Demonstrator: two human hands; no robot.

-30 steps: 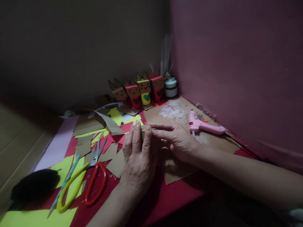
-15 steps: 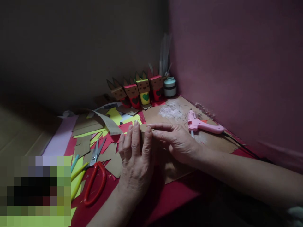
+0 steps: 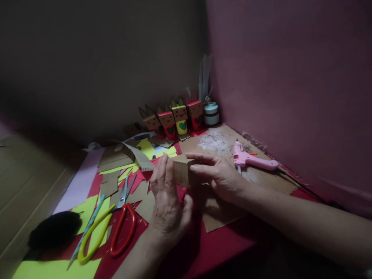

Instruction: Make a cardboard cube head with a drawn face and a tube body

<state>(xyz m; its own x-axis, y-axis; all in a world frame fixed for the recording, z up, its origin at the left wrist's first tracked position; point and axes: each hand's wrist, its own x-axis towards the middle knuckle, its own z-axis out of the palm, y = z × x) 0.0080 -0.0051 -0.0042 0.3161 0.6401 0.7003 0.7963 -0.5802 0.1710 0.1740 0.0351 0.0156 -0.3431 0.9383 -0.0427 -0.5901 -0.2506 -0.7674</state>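
While a blue pencil (image 3: 87, 230) and spread scissors (image 3: 121, 202) lie left of the left hand (image 3: 167, 205), that hand sets straight fingers against the left side of the cardboard box (image 3: 182, 173), thumb apart, not wrapped around it. The box, between both hands, seems to be at a steadying or shaping step; the next move probably calls for gentle, even pressure so its walls don't buckle. Partly curled, the right hand (image 3: 219, 176) grips its right edge, with a pink glue gun (image 3: 245, 157) just beyond.
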